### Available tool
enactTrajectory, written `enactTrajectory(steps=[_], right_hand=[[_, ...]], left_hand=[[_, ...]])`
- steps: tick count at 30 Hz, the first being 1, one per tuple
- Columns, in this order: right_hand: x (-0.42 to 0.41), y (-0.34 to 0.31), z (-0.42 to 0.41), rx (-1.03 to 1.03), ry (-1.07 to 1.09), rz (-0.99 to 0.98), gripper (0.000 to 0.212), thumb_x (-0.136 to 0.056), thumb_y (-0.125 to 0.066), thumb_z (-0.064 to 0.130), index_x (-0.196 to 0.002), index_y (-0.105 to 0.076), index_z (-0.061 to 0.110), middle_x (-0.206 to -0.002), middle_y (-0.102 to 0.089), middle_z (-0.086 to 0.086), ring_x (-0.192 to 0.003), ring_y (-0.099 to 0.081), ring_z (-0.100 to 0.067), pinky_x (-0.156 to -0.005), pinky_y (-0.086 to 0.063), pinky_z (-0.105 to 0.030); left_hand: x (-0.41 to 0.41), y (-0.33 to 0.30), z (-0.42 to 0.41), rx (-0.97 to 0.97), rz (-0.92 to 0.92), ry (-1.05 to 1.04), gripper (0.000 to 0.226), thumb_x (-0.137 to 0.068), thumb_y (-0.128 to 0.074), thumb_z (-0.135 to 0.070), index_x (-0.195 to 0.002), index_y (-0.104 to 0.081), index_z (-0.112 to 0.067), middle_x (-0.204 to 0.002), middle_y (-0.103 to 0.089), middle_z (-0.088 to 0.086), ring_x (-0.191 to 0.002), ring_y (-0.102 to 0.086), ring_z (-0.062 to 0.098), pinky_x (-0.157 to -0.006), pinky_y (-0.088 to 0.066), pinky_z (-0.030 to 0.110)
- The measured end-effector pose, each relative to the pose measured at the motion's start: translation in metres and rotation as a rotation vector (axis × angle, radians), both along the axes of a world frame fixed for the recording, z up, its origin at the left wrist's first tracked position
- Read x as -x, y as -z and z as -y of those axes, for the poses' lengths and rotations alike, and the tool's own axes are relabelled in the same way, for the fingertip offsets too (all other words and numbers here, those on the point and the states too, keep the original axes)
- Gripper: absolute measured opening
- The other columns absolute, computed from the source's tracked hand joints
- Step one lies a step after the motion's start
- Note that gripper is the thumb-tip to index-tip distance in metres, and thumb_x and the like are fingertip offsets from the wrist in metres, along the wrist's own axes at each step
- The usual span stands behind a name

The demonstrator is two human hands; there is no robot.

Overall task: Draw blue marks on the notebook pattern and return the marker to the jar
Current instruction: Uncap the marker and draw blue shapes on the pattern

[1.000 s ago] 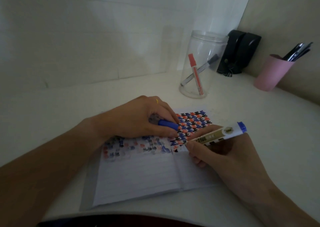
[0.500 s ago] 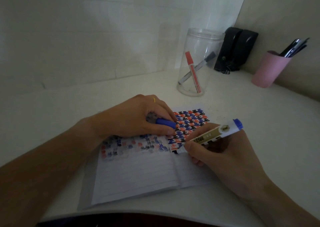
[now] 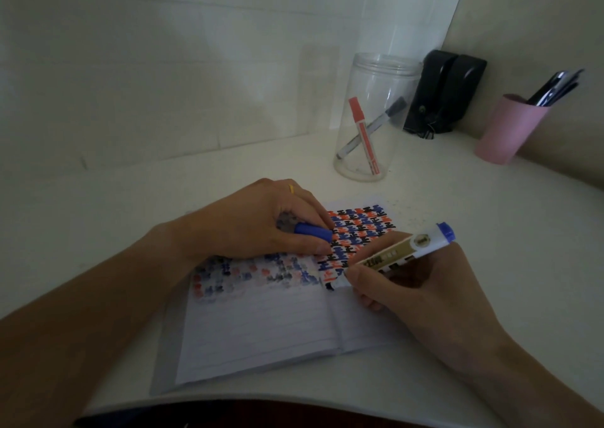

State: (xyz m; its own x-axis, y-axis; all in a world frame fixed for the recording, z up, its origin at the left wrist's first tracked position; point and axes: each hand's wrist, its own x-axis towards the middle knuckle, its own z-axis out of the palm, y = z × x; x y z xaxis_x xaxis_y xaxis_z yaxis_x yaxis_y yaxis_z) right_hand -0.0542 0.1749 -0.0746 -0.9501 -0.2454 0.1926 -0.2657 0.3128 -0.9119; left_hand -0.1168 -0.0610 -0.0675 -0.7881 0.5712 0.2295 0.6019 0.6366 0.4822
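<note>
Right hand: closed around the marker, a white barrel with a gold label and blue end, its tip down on the page at the lower edge of the pattern.
Left hand: pressed on the notebook, fingers curled around the blue cap.
Pattern: rows of small blue, red and black marks across the top of the open lined page; fainter, blurred marks on the left page.
Jar: clear and open, upright on the white counter beyond the notebook, holding a red marker and a grey-capped one, crossed.
Background: pink cup of pens at right.
</note>
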Motion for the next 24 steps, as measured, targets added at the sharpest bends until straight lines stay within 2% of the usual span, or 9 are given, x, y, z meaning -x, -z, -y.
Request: enactTrajectory(steps=[5,10,20,22,24], right_hand=[[-0.0003,-0.0010,0.0005,0.004,0.000,-0.011,0.010,-0.076,-0.081,0.011,-0.076,-0.078,0.020,-0.068,-0.077,-0.001,-0.060,-0.074,-0.015,-0.059,-0.058,-0.022],[-0.0029,-0.0030,0.0031,-0.012,-0.037,0.000,0.011,-0.077,-0.083,0.010,-0.076,-0.078,0.020,-0.067,-0.077,0.002,-0.059,-0.073,-0.012,-0.057,-0.055,-0.020],[-0.0005,0.0008,0.0016,-0.020,0.040,-0.002,0.004,-0.072,-0.076,0.014,-0.074,-0.073,0.016,-0.063,-0.074,0.004,-0.054,-0.068,-0.007,-0.052,-0.052,-0.015],[0.0015,0.0017,0.0003,0.032,0.040,0.016,0.002,-0.074,-0.075,0.014,-0.074,-0.074,0.015,-0.064,-0.074,-0.001,-0.053,-0.067,-0.009,-0.052,-0.053,-0.018],[0.0060,-0.0010,-0.0029,0.238,0.059,0.105,0.005,-0.077,-0.074,0.004,-0.073,-0.075,0.007,-0.060,-0.070,-0.008,-0.052,-0.063,-0.016,-0.048,-0.051,-0.020]], left_hand=[[0.0005,0.0003,0.0000,0.011,0.000,-0.001,0.026,-0.084,-0.076,-0.044,-0.107,-0.079,-0.032,-0.113,-0.073,-0.018,-0.111,-0.060,-0.002,-0.089,-0.044,0.004],[0.0010,0.0007,0.0004,0.013,-0.003,0.002,0.026,-0.083,-0.076,-0.045,-0.106,-0.079,-0.033,-0.113,-0.073,-0.018,-0.111,-0.059,-0.002,-0.090,-0.045,0.007],[0.0002,0.0003,-0.0008,0.003,0.006,0.004,0.028,-0.083,-0.076,-0.046,-0.107,-0.079,-0.033,-0.114,-0.073,-0.017,-0.111,-0.060,-0.001,-0.091,-0.046,0.008],[-0.0001,0.0010,-0.0014,0.003,0.001,0.003,0.026,-0.083,-0.076,-0.045,-0.106,-0.078,-0.034,-0.114,-0.073,-0.017,-0.110,-0.060,-0.001,-0.090,-0.045,0.007],[-0.0005,0.0016,-0.0016,-0.009,-0.008,0.005,0.025,-0.083,-0.076,-0.044,-0.106,-0.078,-0.033,-0.113,-0.074,-0.016,-0.109,-0.060,-0.002,-0.090,-0.046,0.009]])
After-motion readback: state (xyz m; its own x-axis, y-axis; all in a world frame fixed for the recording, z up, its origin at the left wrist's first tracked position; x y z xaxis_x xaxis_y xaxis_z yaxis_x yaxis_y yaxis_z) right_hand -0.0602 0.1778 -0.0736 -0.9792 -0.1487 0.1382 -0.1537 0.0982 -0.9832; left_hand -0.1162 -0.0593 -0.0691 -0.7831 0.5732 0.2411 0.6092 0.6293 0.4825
